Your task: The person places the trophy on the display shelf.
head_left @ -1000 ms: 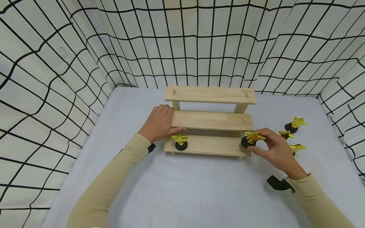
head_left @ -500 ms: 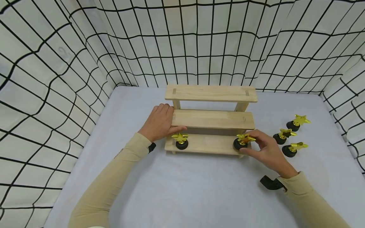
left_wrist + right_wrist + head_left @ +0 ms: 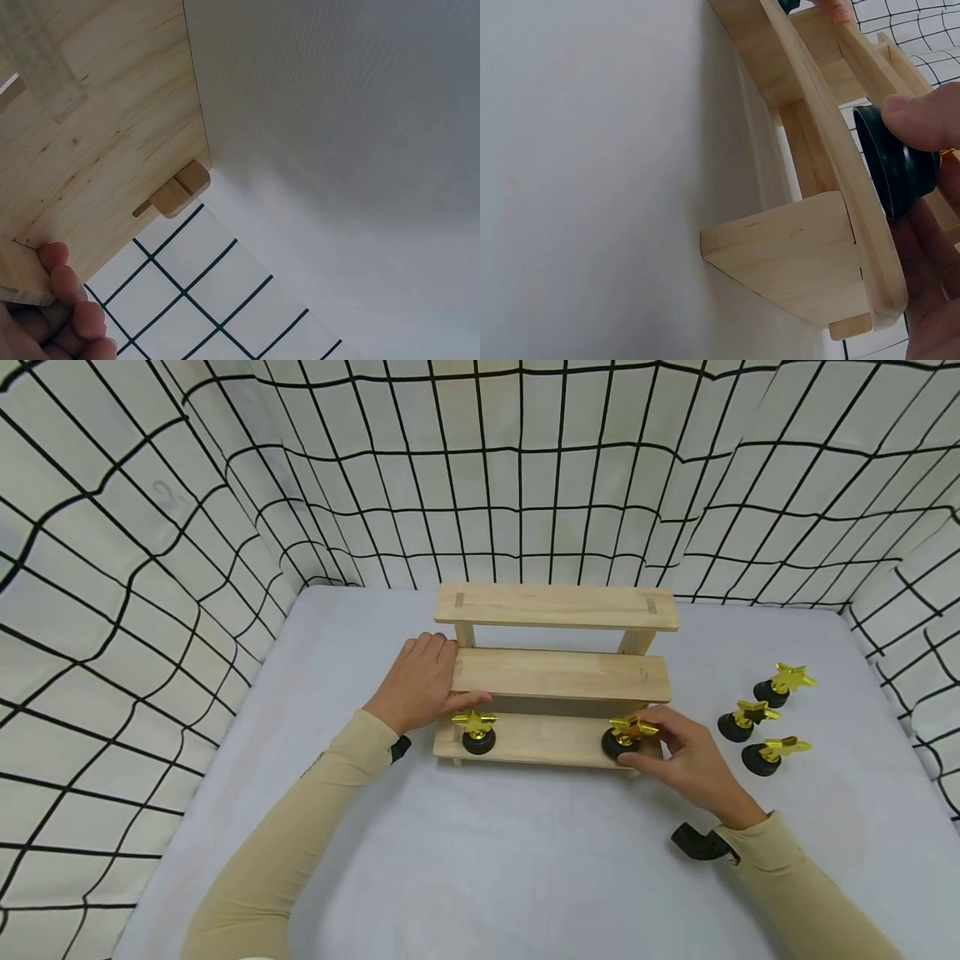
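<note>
A three-tier wooden shelf [image 3: 558, 675] stands on the white-covered table. At the left end of its middle tier my left hand [image 3: 422, 683] grips the board; the left wrist view shows its fingers [image 3: 69, 285] curled round the edge. My right hand [image 3: 693, 756] holds a gold star trophy [image 3: 621, 742] over the right part of the lowest tier. In the right wrist view the trophy's black base [image 3: 896, 161] is close against the board, slightly tilted, with the thumb on it. Another star trophy [image 3: 477, 732] stands upright at the left of that tier.
To the right on the table are three more star trophies: a back one [image 3: 782, 685], a middle one [image 3: 746, 718] and a front one [image 3: 772, 755]. Black grid netting [image 3: 551, 510] over white walls surrounds the table at the back and sides.
My right hand has moved left with the star trophy, from the lowest tier's right end further inward along it. My left hand stays on the shelf.
</note>
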Tool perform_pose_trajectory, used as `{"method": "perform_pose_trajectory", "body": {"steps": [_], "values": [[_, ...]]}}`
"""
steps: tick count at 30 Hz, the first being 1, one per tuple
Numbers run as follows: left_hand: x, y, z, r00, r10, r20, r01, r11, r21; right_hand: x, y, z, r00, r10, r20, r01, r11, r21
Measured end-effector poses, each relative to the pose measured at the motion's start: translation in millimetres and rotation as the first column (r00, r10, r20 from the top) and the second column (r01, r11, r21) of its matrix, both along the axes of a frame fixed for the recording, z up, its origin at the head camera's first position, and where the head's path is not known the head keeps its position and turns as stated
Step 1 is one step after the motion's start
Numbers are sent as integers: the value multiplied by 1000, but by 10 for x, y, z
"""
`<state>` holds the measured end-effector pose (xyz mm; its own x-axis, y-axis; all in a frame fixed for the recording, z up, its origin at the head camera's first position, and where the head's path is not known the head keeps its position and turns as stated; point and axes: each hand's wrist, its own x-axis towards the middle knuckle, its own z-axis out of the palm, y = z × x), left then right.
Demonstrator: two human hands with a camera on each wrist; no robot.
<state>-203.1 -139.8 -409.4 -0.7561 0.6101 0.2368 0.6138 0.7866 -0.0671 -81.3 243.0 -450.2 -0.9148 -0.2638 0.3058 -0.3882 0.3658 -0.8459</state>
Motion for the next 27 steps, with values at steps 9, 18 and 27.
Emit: {"method": "perform_pose_trajectory", "body": {"steps": [9,18,27], "values": [[-5,7,9,1000,-13,-9,13,1000,9,4,-23,-18,999,-40,12,39,995,91],[0,-5,5,1000,3,7,-3,1000,10,-20,-12,-8,997,-80,17,75,980,182],[-2,3,7,1000,1,9,-1,1000,2,7,12,-9,997,-63,39,57,990,131]]}}
